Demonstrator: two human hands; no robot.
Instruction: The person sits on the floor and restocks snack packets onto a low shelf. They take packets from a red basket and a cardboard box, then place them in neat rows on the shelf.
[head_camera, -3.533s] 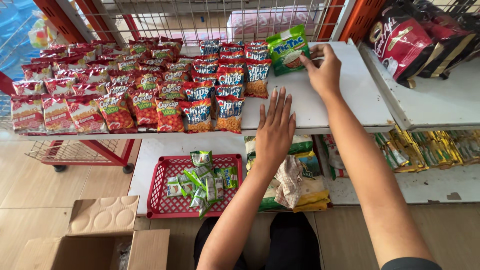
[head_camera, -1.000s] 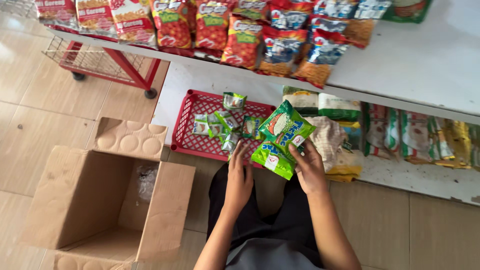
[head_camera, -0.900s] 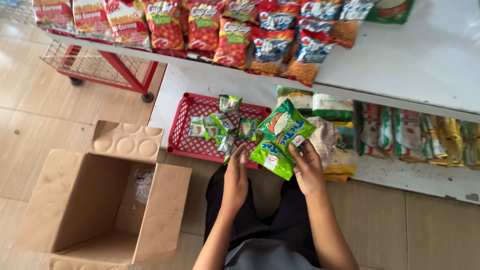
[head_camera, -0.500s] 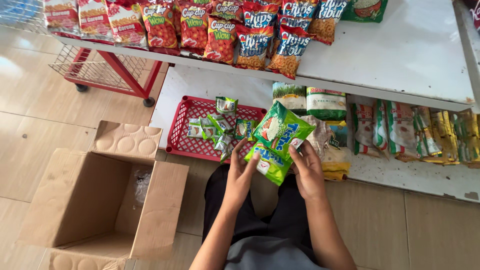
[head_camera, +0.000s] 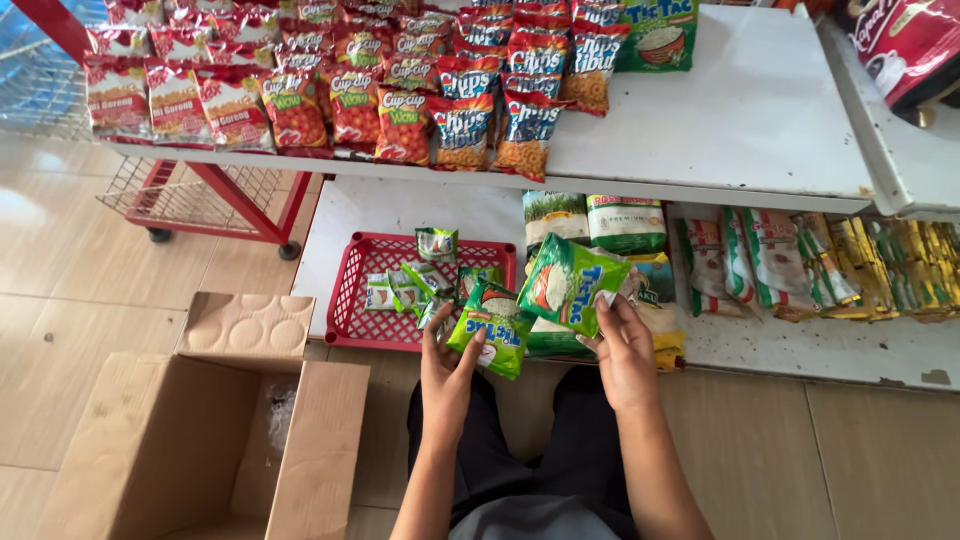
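Observation:
My left hand (head_camera: 450, 368) holds a small green snack packet (head_camera: 490, 325) by its lower edge. A second, larger green snack packet (head_camera: 568, 283) is gripped in my right hand (head_camera: 622, 348), just to the right and slightly higher. Both packets hover over the front edge of the lower white shelf (head_camera: 400, 205), beside a red plastic basket (head_camera: 350, 310) with several small green sachets in it. On the upper white shelf (head_camera: 740, 120) another green packet (head_camera: 658, 35) lies at the end of rows of red and blue snack bags (head_camera: 400, 100).
An open cardboard box (head_camera: 200, 440) stands on the tiled floor at my left. A red wire cart (head_camera: 215, 195) sits under the upper shelf. Packets and bags (head_camera: 800, 260) line the lower shelf to the right. A dark red bag (head_camera: 905, 45) lies top right.
My hands left the upper shelf and came down in front of me, each now holding a green packet. The view has tilted up from the box toward the shelves; the two packets have drawn slightly apart.

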